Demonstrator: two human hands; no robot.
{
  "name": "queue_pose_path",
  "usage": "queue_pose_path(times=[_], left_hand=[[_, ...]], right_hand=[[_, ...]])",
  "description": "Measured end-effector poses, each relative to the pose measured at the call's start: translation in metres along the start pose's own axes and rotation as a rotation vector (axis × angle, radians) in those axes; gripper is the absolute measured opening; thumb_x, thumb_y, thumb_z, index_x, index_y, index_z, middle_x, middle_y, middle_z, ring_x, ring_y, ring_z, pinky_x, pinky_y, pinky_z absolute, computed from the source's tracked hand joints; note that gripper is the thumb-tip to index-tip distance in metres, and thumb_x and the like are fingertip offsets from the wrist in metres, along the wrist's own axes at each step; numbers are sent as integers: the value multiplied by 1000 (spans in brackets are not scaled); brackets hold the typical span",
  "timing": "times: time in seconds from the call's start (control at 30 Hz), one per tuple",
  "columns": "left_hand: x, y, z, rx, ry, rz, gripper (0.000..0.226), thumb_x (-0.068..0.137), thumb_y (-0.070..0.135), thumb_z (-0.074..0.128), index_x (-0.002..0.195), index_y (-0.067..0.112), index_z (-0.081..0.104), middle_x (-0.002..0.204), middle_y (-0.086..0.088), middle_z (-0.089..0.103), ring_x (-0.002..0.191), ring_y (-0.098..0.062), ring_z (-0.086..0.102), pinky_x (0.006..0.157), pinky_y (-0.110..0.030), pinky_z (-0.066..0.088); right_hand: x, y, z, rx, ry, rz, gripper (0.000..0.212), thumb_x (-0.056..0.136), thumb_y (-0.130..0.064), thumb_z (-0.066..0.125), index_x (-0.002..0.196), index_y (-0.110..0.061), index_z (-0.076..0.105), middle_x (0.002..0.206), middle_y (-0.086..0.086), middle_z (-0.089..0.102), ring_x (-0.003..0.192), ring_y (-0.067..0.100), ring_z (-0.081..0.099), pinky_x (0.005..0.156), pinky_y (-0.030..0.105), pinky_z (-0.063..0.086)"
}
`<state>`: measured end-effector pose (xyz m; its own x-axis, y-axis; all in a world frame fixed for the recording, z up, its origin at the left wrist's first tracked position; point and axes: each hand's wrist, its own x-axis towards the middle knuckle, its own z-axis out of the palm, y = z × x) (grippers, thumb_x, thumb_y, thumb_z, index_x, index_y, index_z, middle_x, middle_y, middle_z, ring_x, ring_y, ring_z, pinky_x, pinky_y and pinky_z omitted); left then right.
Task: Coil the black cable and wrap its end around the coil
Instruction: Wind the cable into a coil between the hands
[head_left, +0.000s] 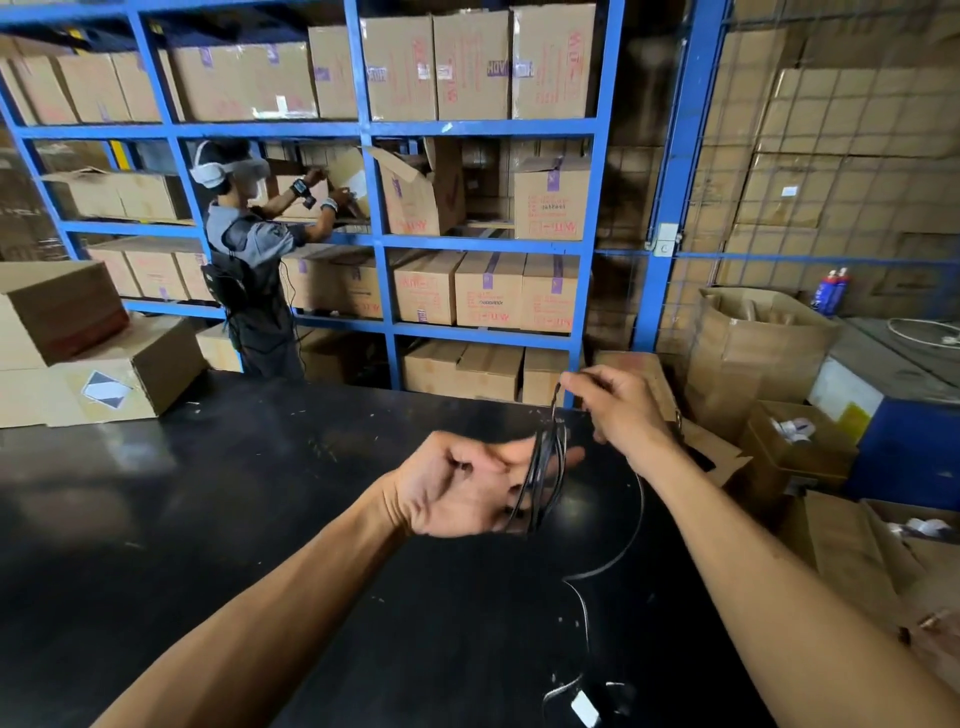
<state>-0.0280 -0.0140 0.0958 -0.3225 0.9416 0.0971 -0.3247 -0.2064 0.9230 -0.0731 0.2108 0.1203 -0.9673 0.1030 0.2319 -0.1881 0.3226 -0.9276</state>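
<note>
Fingertips (569, 382) of right hand (621, 415): pinched shut on thin black cable (558, 402), raised just above the coil. Left hand (467, 486): palm up, fingers half curled, several loops of cable (543, 475) hung across them, loop axis running near-vertical. Slack: trails from coil down right, curving over glossy black tabletop (260, 519) to white-tagged cable end (584, 706) near lower edge. Right hand nearer the free run; judged mid-coiling, end-wrap not yet begun.
</note>
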Motion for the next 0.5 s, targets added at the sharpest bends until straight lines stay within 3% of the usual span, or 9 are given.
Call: queue_pose_path(times=[0.07,0.17,0.23,0.3,0.4,0.5], left_hand=[[1,14,3,12,-23,122,66,91,18,34,156,19,35,162,-11,27,145,-45,4,118,-62,10],[1,34,-4,-37,28,261,67,92,18,31,158,16,27,168,-15,14,150,-52,-12,117,-70,-9],[1,46,-14,-87,86,331,66,91,18,34,156,18,32,169,-16,9,151,-49,-13,116,-72,-11],[-1,55,-25,-107,164,381,59,89,20,39,147,23,48,168,-15,15,152,-50,-1,116,-72,-7],[-8,59,-41,-117,335,399,54,84,23,47,137,27,60,163,-9,32,134,-43,37,117,-61,8],[-15,49,-53,-172,485,361,59,75,20,60,133,26,61,145,-7,48,115,-34,46,108,-54,19]], right_hand=[[-11,18,15,-53,-52,69,14,95,-46,64,87,-37,71,81,-7,67,68,14,60,51,27,45],[-35,37,33,-43,-162,107,15,98,-47,60,88,-49,71,78,-6,60,63,12,53,48,24,39],[-49,43,40,-9,-253,92,19,97,-51,60,90,-41,74,74,1,52,59,12,47,44,26,33],[-59,44,43,26,-324,80,31,97,-52,58,87,-29,76,67,0,46,51,9,40,43,27,32],[-70,41,40,49,-367,67,37,98,-47,57,81,-20,75,62,-3,45,49,10,40,44,27,35],[-75,32,27,46,-388,62,33,97,-40,60,79,-16,76,60,2,47,48,13,40,42,26,34]])
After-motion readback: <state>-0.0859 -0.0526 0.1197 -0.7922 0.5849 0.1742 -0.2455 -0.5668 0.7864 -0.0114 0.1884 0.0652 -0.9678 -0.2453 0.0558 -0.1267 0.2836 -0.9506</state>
